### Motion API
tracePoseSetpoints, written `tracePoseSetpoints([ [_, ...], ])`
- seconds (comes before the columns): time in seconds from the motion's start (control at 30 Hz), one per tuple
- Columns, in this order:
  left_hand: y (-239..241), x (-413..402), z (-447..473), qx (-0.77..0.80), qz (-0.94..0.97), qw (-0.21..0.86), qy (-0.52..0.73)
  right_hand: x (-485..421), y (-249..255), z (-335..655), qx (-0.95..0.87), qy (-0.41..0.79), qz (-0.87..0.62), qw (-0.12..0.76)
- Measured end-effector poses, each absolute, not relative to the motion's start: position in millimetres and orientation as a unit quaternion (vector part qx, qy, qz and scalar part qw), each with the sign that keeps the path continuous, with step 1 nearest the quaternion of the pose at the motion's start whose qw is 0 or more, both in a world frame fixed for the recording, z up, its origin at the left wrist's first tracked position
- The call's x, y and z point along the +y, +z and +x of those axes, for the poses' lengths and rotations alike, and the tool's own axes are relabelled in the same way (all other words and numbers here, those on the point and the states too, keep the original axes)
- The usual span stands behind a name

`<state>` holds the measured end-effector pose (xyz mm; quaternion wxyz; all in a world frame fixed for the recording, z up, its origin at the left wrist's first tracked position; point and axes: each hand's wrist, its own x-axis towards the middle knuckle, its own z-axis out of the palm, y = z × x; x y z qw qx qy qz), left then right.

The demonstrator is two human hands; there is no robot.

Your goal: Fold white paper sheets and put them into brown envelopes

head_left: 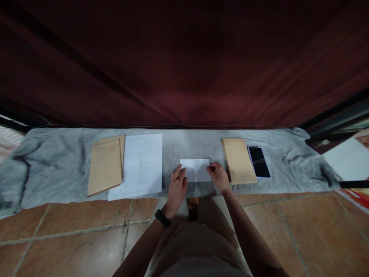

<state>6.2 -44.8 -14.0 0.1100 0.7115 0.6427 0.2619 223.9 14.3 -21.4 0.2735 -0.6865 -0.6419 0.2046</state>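
Grey cloth lies spread along the tiled floor in front of a dark red curtain, and everything sits on it. In the middle, closest to the person, is a small folded white paper, lying flat with both hands at its sides. The left hand, with a black watch on its wrist, is spread flat, its fingers stretched out and resting on the paper's left edge. The right hand is at the paper's right edge with its fingers bent down onto it; whether it pinches the paper or only presses on it I cannot tell. Just beyond the right hand is a brown envelope, and a dark phone lies right beside that. Off to the left a larger white sheet lies flat, with more brown envelopes overlapping its left side.
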Motion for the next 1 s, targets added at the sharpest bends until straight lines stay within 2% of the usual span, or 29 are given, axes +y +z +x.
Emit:
tracePoseSetpoints([
  [0.17,-13.3,-47.6,9.5,0.635,0.721,0.104,0.257,15.8,-22.9,221.8,-0.623,0.233,-0.692,0.280],
  [0.4,-4.8,-74.4,16.3,0.591,0.771,0.091,0.219,32.3,-21.5,238.8,-0.539,0.360,-0.653,0.392],
  [0.8,-0.7,-68.8,1.5,0.628,0.759,0.060,0.163,45.0,-19.2,239.8,-0.503,0.392,-0.654,0.406],
  [1.0,-0.8,-75.5,-11.2,0.635,0.741,0.076,0.207,50.6,-20.4,227.4,-0.514,0.382,-0.652,0.406],
])
